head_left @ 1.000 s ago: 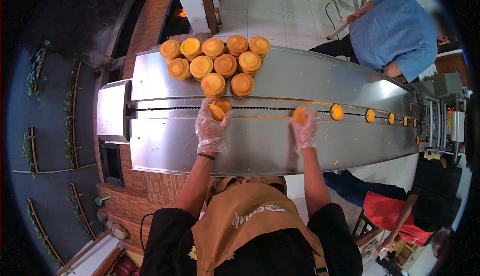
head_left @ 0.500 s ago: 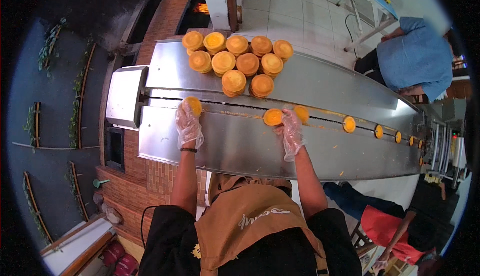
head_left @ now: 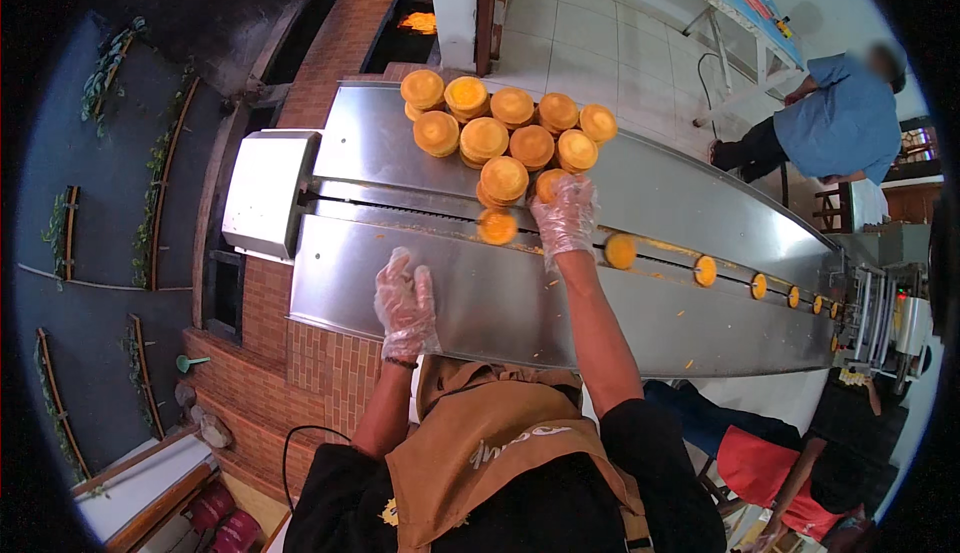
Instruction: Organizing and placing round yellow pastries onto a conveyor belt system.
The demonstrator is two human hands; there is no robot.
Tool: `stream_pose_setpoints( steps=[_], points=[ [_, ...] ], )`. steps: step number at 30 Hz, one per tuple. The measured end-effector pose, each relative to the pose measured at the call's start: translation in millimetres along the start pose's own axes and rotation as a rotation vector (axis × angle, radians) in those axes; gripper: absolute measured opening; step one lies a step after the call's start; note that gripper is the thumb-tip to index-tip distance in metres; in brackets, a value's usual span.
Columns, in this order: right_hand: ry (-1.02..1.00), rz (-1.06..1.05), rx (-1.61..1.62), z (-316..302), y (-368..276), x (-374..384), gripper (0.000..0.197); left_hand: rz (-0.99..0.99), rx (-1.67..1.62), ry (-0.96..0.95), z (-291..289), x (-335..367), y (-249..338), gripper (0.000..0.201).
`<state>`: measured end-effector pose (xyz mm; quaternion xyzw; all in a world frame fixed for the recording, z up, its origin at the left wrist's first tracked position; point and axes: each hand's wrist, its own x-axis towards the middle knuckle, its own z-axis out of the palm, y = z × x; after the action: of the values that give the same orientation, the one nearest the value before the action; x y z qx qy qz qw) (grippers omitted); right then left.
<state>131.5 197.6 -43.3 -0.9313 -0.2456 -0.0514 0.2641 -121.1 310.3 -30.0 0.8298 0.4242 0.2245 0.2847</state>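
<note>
Your right hand (head_left: 565, 215) is closed around an orange cake (head_left: 548, 185) at the near edge of the cake pile (head_left: 505, 133). Your left hand (head_left: 405, 303) lies open and empty on the steel table (head_left: 480, 303). Next cake (head_left: 497, 226) on the belt slot sits just left of your right hand, which is nearer

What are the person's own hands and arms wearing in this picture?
Both the left hand and the right hand wear thin, clear, crinkled plastic gloves. A dark band circles the left wrist. The forearms are bare; black sleeves cover the upper arms.
</note>
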Motion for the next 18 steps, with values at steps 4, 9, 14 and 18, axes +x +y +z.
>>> stream_pose_setpoints(
  steps=[4, 9, 14, 18],
  points=[
    [-0.055, 0.077, 0.265, -22, -2, -34, 0.048, -0.217, 0.022, 0.17, -32, -9, -48, 0.03],
    [0.058, -0.056, 0.388, 2, -7, -99, 0.061, -0.334, 0.235, 0.317, -67, 19, -60, 0.03],
    [0.082, 0.053, 0.229, 18, -16, -96, 0.062, -0.324, 0.382, 0.311, -75, 32, -80, 0.033],
    [-0.175, 0.192, 0.825, 34, -39, -98, 0.044, -0.332, 0.268, 0.359, -70, 32, -78, 0.035]
  ],
)
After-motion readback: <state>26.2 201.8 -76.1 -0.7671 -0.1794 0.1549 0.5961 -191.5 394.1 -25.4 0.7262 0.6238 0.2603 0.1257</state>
